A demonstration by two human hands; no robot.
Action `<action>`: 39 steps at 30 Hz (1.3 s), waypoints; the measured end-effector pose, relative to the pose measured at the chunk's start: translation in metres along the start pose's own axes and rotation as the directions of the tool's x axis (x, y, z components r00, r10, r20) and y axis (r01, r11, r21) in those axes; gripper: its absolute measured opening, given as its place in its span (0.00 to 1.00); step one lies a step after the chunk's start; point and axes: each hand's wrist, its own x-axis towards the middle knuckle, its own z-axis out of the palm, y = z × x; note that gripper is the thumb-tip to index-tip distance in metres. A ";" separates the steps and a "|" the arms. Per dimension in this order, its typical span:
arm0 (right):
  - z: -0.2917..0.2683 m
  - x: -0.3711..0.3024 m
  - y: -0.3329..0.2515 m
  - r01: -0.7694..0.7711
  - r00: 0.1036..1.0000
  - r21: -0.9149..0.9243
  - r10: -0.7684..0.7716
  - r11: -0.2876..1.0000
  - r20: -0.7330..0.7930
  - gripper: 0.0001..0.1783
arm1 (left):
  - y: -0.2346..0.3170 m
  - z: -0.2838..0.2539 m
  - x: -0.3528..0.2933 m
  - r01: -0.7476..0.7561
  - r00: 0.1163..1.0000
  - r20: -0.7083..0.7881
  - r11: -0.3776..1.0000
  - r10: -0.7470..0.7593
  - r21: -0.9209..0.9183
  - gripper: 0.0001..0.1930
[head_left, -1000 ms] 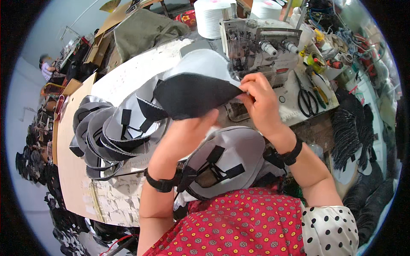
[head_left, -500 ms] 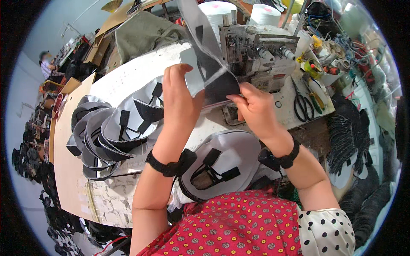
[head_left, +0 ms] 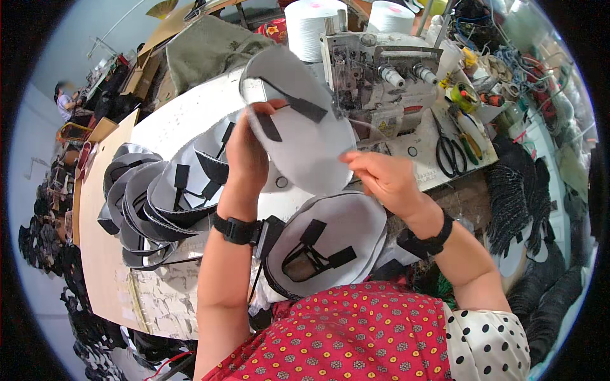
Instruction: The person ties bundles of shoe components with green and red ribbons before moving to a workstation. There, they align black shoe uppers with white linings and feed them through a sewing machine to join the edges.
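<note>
A pale grey-white shoe upper (head_left: 302, 149) with black tabs is held up in front of the sewing machine, its pale face toward me. My left hand (head_left: 249, 149) grips it by the left edge, fingers partly hidden behind it. At the opposite edge, my right hand (head_left: 384, 181) is closed, thumb and forefinger pinched at the rim; motion blurs this part slightly. Below my hands, another shoe upper (head_left: 346, 222) with black tabs and straps lies by my lap. To the left, several similar uppers (head_left: 136, 197) are nested in a row on the table.
The sewing machine (head_left: 381, 82) stands ahead, with white thread cones (head_left: 311, 28) behind it. Black-handled scissors (head_left: 450, 152) and pliers (head_left: 470, 146) lie at the table's right. Dark bundled pieces (head_left: 518, 197) hang beyond them. An olive cloth (head_left: 213, 51) lies at the back left.
The shoe upper has been turned from its dark, folded side to its pale face and lowered. My left hand has gone from fingers raised beside it to gripping its edge.
</note>
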 end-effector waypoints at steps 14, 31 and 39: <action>0.015 0.015 0.009 -0.158 0.949 -0.100 0.123 0.982 -0.292 0.17 | 0.056 0.017 -0.065 0.660 0.727 -0.075 0.665 -0.683 0.349 0.27; 0.009 -0.011 -0.036 0.281 0.904 -0.128 -0.218 0.951 0.367 0.13 | 0.030 -0.129 0.001 0.531 0.815 -0.571 0.264 0.102 0.805 0.15; -0.016 0.039 -0.010 -0.614 0.781 0.317 0.614 0.723 0.112 0.06 | 0.032 -0.053 -0.014 0.416 0.888 -0.444 0.629 -0.124 0.657 0.23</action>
